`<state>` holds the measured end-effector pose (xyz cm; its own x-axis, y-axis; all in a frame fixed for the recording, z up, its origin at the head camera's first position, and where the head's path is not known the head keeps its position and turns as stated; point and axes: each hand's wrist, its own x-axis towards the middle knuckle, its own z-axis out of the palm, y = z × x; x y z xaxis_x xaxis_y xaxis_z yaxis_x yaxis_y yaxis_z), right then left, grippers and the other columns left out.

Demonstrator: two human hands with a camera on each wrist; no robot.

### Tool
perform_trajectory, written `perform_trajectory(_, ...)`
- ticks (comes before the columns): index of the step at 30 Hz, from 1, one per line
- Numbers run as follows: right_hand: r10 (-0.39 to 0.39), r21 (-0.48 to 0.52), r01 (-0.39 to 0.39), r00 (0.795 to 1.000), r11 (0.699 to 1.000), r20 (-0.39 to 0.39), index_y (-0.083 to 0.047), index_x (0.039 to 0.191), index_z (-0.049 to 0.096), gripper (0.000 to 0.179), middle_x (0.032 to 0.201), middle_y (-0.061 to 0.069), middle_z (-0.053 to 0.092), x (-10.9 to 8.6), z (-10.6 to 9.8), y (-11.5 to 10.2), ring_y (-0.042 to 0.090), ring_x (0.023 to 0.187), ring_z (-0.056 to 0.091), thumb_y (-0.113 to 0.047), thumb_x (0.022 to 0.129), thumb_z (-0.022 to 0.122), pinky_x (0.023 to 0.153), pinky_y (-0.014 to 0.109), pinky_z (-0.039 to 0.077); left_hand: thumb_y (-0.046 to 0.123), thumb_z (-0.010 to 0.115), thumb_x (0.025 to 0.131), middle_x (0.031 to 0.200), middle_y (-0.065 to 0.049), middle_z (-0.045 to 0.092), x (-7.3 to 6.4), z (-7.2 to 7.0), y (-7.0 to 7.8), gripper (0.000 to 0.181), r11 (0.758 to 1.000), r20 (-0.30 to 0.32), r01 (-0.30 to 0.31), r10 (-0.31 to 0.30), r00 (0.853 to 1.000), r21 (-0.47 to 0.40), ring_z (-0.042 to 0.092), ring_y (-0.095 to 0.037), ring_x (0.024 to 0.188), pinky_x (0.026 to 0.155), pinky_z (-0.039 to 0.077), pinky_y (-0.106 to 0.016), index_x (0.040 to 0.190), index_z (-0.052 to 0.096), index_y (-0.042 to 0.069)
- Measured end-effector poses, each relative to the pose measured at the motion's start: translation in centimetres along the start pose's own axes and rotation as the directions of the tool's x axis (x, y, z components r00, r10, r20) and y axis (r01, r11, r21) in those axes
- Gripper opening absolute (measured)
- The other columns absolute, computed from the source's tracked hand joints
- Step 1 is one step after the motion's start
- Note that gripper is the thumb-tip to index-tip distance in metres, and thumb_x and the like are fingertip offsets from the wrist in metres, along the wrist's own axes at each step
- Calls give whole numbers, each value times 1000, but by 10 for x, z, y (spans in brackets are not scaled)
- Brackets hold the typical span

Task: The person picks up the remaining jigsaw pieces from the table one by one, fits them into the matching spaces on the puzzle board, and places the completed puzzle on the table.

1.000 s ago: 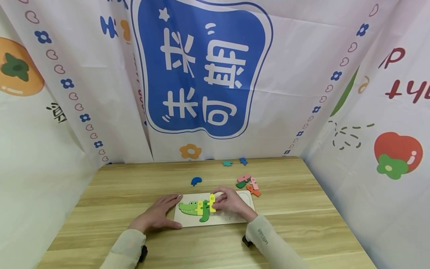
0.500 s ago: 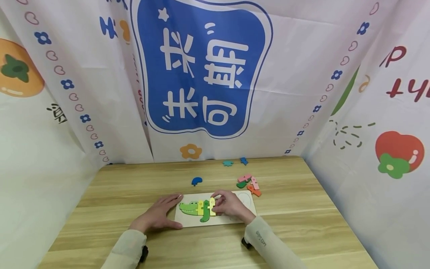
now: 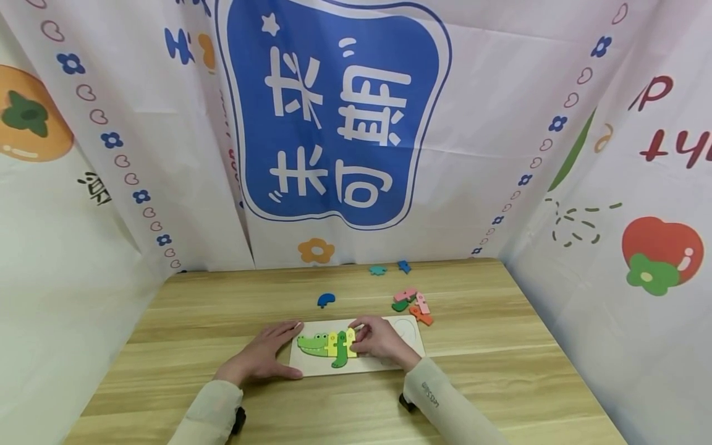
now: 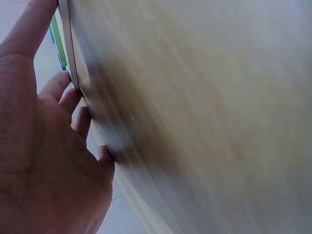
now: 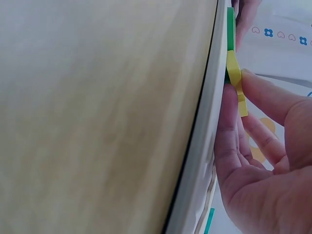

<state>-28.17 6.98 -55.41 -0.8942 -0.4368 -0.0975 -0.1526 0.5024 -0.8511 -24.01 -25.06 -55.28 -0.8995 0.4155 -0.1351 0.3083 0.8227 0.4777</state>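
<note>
Low centre of the head frame, the right hand [image 3: 382,341] pinches the yellow piece [image 3: 351,351] at the puzzle board [image 3: 364,366]; it looks light, stiff and smooth, probably best taken by opposite edges. The left hand [image 3: 258,353], fingers spread, touches the board's left end.

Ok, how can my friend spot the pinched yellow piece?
On the wooden table, find the pale board with the crocodile head. Rightward come the first yellow piece, a green leg, then the second yellow piece. Unlike the first, it's pinched by the right hand.
</note>
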Motion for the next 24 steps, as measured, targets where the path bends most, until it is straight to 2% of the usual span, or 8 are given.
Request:
perform_trajectory(17, 33, -32, -33, 999, 999, 16, -5, 129, 72, 48, 81, -2, 69, 1, 1, -1, 13, 72, 62, -8, 84, 86, 61, 23, 52, 65, 82, 77, 170, -10, 29, -2, -3, 3, 110, 1000, -4, -8, 8, 1000, -9, 22, -46, 155, 122, 20, -70, 163, 35, 18)
perform_trajectory(24, 31, -38, -30, 999, 999, 24, -5, 132, 71, 51, 80, -2, 69, 2, 1, 0, 13, 71, 62, -8, 83, 87, 60, 23, 51, 66, 82, 77, 169, -14, 31, -4, -2, 3, 110, 1000, -17, -31, 31, 999, -4, 25, -49, 153, 118, 23, -73, 163, 35, 15)
